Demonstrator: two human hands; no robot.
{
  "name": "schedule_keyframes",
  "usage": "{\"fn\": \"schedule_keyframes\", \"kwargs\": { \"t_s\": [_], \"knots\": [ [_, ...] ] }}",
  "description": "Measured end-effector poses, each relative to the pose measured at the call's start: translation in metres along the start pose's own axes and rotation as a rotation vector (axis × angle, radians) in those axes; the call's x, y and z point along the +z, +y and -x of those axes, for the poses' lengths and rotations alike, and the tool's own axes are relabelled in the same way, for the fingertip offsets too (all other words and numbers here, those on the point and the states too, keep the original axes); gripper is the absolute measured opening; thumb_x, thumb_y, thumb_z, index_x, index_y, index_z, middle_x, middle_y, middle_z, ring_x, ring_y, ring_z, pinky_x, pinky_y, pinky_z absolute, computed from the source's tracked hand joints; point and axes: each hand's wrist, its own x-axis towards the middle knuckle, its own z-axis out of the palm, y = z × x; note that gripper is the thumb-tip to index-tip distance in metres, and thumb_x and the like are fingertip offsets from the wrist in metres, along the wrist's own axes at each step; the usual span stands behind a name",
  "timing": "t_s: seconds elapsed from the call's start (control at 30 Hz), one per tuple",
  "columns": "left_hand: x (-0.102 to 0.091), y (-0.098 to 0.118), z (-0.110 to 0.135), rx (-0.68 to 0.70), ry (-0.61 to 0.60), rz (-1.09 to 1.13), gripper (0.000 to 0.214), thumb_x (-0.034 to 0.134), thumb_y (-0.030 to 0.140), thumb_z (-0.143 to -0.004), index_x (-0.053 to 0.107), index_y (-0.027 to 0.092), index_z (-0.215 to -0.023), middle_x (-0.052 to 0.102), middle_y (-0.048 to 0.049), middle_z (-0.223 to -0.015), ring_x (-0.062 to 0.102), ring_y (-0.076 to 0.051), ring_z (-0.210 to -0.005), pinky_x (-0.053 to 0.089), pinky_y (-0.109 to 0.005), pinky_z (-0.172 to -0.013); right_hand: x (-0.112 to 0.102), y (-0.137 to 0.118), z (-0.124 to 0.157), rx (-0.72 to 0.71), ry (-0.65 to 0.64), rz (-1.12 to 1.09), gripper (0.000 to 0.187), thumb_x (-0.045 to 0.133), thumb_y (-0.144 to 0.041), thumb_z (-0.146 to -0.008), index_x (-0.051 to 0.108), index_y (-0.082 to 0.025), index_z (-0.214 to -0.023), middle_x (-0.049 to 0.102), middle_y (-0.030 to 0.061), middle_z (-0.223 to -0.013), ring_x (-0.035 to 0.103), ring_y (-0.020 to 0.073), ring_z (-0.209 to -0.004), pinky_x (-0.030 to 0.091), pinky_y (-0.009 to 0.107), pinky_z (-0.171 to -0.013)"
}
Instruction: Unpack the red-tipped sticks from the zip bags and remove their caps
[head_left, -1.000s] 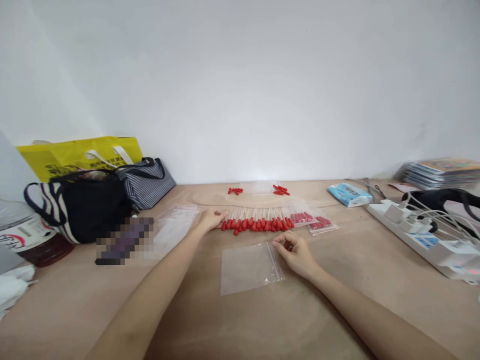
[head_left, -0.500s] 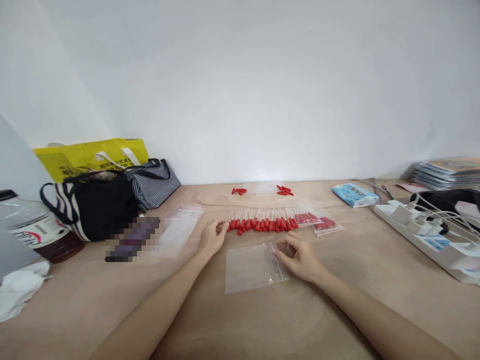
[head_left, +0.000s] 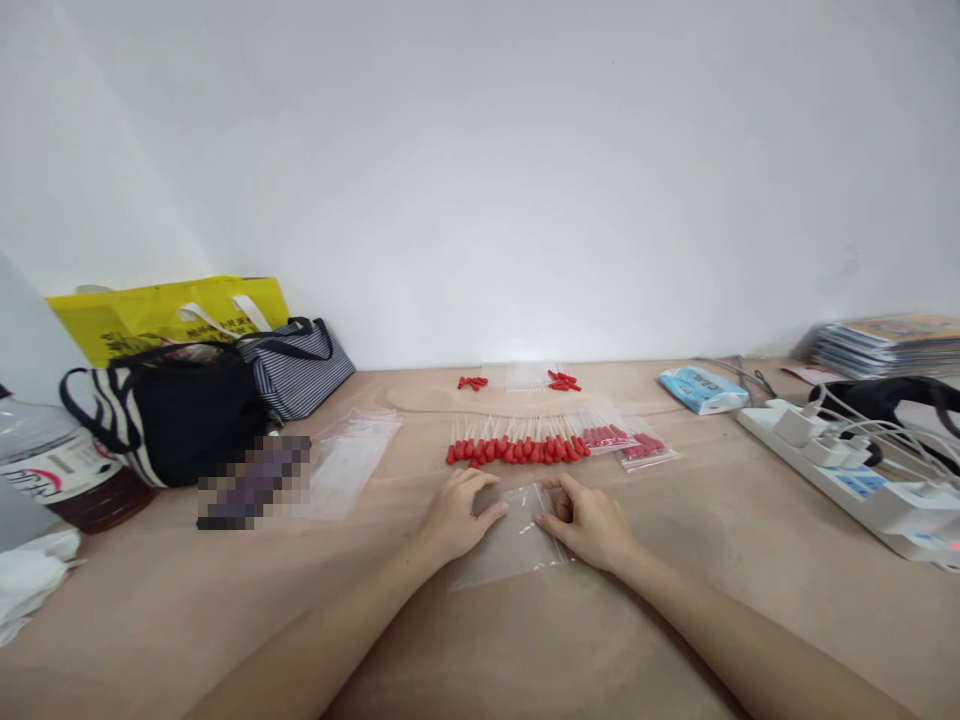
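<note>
A clear zip bag (head_left: 510,555) lies on the table between my hands, its zip edge toward the right. My left hand (head_left: 459,512) is over the bag's left part, thumb and fingers apart, with nothing seen between them. At the zip edge, my right hand (head_left: 592,522) has curled fingers and a thumb on the plastic; its fingertips are partly hidden. Just beyond, red bulb-shaped pieces (head_left: 517,452) with thin pale sticks form a row. One red piece sits by my left fingertips. Filled clear bags (head_left: 649,450) of red pieces adjoin the row's right end.
Flat clear bags (head_left: 352,455) lie to the left, near cloth bags (head_left: 202,415) and a bottle (head_left: 67,470). Small red piles (head_left: 564,381) are by the wall. A blue tissue pack (head_left: 701,389) and a power strip (head_left: 847,480) with cables occupy the right side.
My left hand has left the row's left end and moved right and nearer, over the zip bag. My right hand stays at the zip edge. The view has shifted slightly.
</note>
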Motion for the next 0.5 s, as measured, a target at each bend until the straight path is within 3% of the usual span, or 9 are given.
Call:
{"fn": "schedule_keyframes", "kwargs": {
  "t_s": [0.07,0.13,0.2,0.27,0.4,0.5],
  "knots": [
    [-0.001,-0.002,-0.002,-0.156,0.003,-0.009,0.031,0.066,0.037,-0.062,0.061,0.02,-0.087,0.062,-0.0033,-0.078,0.056,-0.02,-0.075,0.042,-0.029,-0.067,0.0,-0.001,0.001,0.002,-0.003,0.009,0.024,0.059,-0.032,-0.069,0.057,-0.024,-0.092,0.059,-0.0049,-0.055,0.053,0.0123,-0.052,0.026,0.022,-0.048],
    [-0.003,-0.001,-0.002,-0.243,-0.072,-0.014,0.027,0.066,0.037,-0.059,0.061,0.019,-0.078,0.059,0.0006,-0.064,0.054,-0.016,-0.061,0.039,-0.025,-0.056,0.0,-0.002,0.002,-0.007,-0.009,0.002,0.026,0.06,-0.034,-0.069,0.057,-0.024,-0.092,0.059,-0.005,-0.055,0.054,0.0126,-0.053,0.026,0.022,-0.048],
    [-0.007,0.0,-0.002,-0.242,-0.137,-0.02,0.018,0.062,0.035,-0.062,0.059,0.018,-0.068,0.055,0.0025,-0.057,0.051,-0.014,-0.056,0.036,-0.022,-0.052,-0.001,-0.003,0.002,-0.024,0.008,-0.013,0.026,0.059,-0.038,-0.07,0.058,-0.025,-0.093,0.058,-0.0052,-0.055,0.053,0.0124,-0.052,0.027,0.022,-0.048],
    [-0.016,-0.003,-0.002,-0.205,-0.115,-0.01,0.014,0.057,0.032,-0.067,0.057,0.018,-0.064,0.056,0.0024,-0.058,0.052,-0.014,-0.059,0.037,-0.022,-0.054,-0.004,-0.001,0.0,-0.035,0.085,-0.004,0.024,0.054,-0.042,-0.073,0.06,-0.025,-0.09,0.056,-0.0046,-0.053,0.052,0.0121,-0.049,0.028,0.022,-0.048],
    [-0.059,-0.033,-0.004,-0.22,0.182,-0.007,0.012,0.051,0.03,-0.07,0.054,0.019,-0.068,0.06,0.0008,-0.068,0.056,-0.015,-0.067,0.041,-0.022,-0.062,-0.02,0.017,-0.011,-0.019,0.373,0.095,0.027,0.045,-0.042,-0.079,0.062,-0.021,-0.084,0.056,-0.0004,-0.056,0.051,0.013,-0.051,0.031,0.024,-0.051],
    [-0.106,-0.073,-0.001,-0.401,0.508,-0.116,0.016,0.055,0.032,-0.067,0.055,0.017,-0.073,0.062,-0.0009,-0.074,0.058,-0.016,-0.07,0.043,-0.023,-0.063,-0.037,0.041,-0.022,0.031,0.531,0.149,0.029,0.044,-0.042,-0.079,0.062,-0.019,-0.085,0.061,0.004,-0.07,0.053,0.0143,-0.058,0.035,0.025,-0.055]
  ]
}}
